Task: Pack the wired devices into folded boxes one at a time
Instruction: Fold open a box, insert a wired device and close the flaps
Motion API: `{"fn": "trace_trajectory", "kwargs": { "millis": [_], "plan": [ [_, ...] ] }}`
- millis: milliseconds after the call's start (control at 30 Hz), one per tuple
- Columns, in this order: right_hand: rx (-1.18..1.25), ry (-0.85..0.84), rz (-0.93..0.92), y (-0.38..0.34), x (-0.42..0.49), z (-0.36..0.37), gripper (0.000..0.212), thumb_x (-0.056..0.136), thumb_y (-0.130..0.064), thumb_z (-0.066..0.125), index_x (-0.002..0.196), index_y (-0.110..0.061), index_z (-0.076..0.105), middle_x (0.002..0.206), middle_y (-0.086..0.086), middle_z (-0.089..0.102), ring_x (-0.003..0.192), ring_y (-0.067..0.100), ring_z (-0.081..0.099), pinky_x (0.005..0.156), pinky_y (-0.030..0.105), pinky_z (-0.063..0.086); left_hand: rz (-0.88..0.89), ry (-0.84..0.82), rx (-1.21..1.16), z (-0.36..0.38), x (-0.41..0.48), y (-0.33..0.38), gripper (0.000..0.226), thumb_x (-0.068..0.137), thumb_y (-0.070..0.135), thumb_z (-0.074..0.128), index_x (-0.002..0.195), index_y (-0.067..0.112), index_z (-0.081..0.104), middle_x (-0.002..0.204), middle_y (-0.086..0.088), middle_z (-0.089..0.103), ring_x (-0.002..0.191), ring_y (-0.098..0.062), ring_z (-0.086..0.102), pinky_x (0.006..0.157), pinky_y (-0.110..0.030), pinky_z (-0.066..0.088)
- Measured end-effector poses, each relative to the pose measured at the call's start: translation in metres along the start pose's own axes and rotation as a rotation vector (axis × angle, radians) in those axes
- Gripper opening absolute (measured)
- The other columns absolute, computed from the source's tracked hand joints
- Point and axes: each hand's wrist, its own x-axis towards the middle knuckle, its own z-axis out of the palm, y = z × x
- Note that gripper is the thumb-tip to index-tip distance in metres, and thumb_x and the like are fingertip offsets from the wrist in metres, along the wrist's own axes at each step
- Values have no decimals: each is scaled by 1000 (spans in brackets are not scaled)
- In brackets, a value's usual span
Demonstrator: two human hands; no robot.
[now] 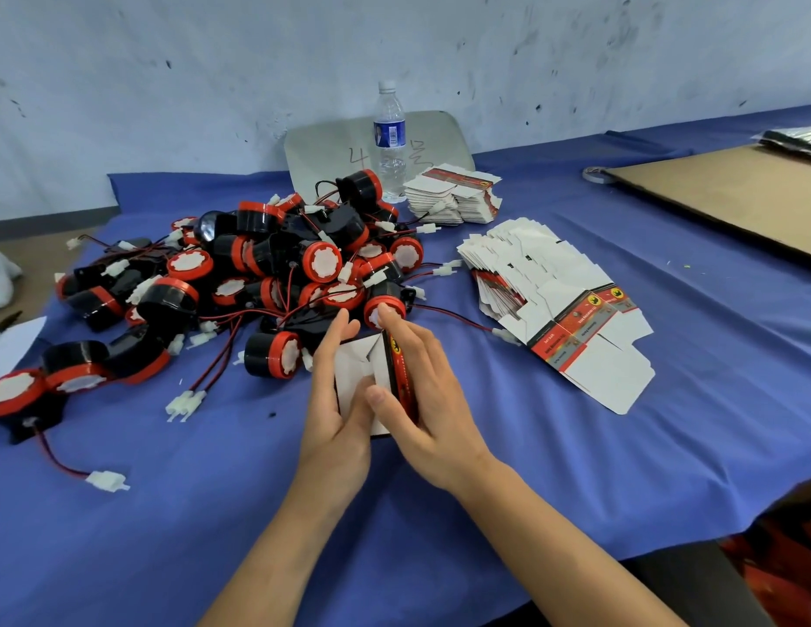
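Left hand (338, 386) and right hand (422, 391) pinch the half-folded box (356, 373) between them over the counter (575, 468), thumbs on its white flap. It points lengthwise at the pile. The nearest device (385, 310) is right at the right fingertips.

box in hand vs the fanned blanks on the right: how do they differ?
The box, held between left hand and right hand, is partly folded up; the fanned blanks lie flat on the blue cloth. The box is one piece; the blanks are many, overlapped. The box's red side stands on edge; the blanks' red bands face up. Both: white card with red print.
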Motion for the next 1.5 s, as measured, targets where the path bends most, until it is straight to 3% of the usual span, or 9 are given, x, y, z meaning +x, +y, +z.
{"fn": "trace_trajectory", "kwargs": {
  "millis": [133, 300, 433, 600, 800, 1133, 1300, 1400, 1500],
  "plan": [
    [47, 33, -4, -1, 1, -1, 60, 94, -31, 47, 149, -15, 31, 144, 0, 44, 136, 21, 38, 109, 45, 35, -124, 91, -162, -1, 3, -2, 64, 90, 10, 58, 137, 50, 40, 128, 16, 61, 120, -10, 58, 87, -24, 52],
    [78, 54, 7, -2, 1, -1, 61, 91, -28, 50, 148, -17, 32, 142, 1, 46, 134, 22, 41, 107, 46, 38, -266, 66, -267, 2, 5, 1, 57, 97, -2, 40, 140, 35, 44, 121, 3, 68, 116, -19, 62, 93, -38, 49],
    [92, 56, 22, 0, 1, -3, 59, 90, -27, 48, 147, -18, 35, 141, 2, 47, 133, 21, 42, 105, 45, 39, -326, 45, -419, -5, 7, -1, 55, 94, 1, 23, 132, 29, 51, 113, 5, 72, 103, -11, 68, 78, -27, 57],
    [145, 56, 44, 1, 1, -3, 53, 93, -28, 46, 145, -18, 38, 138, 1, 50, 129, 19, 46, 104, 41, 41, -423, 61, -476, -8, 12, 1, 51, 84, 21, 60, 134, 23, 51, 117, -7, 68, 100, -17, 67, 74, -33, 58],
    [158, 69, 54, 0, 2, -3, 51, 94, -30, 45, 143, -15, 41, 140, -2, 50, 131, 20, 44, 107, 43, 38, -410, 92, -533, -8, 13, -1, 45, 78, 26, 63, 121, 23, 52, 107, -5, 70, 92, -17, 68, 73, -34, 59],
    [97, 75, 26, 2, 1, -6, 47, 96, -32, 39, 142, -22, 44, 137, -21, 48, 124, 18, 43, 101, 23, 35, -433, -24, -625, -13, 13, 11, 98, 42, 47, 95, 130, 29, 56, 120, -3, 67, 104, -18, 67, 76, -36, 59],
    [27, 93, 46, 5, 4, -5, 41, 98, -25, 41, 139, -24, 46, 134, -14, 52, 116, 11, 44, 101, 19, 32, -152, 125, -156, -16, 12, 10, 99, 51, 36, 93, 137, 45, 43, 114, 20, 67, 103, -3, 64, 76, -20, 55],
    [32, 102, 51, 5, 3, -7, 46, 94, -37, 47, 136, -19, 49, 135, -8, 53, 117, 16, 47, 100, 26, 36, 20, 41, 380, -13, 7, 0, 113, 72, 29, 83, 138, 70, 0, 114, 27, 60, 101, 19, 52, 78, -3, 43],
    [-34, 62, 119, 5, 4, -7, 66, 79, -50, 63, 139, -35, 39, 134, -22, 48, 125, 12, 44, 103, 19, 33, 115, -61, 669, -9, 4, -13, 123, 84, 19, 75, 130, 67, -28, 106, 22, 55, 103, 0, 36, 90, -23, 39]
  ]
}}
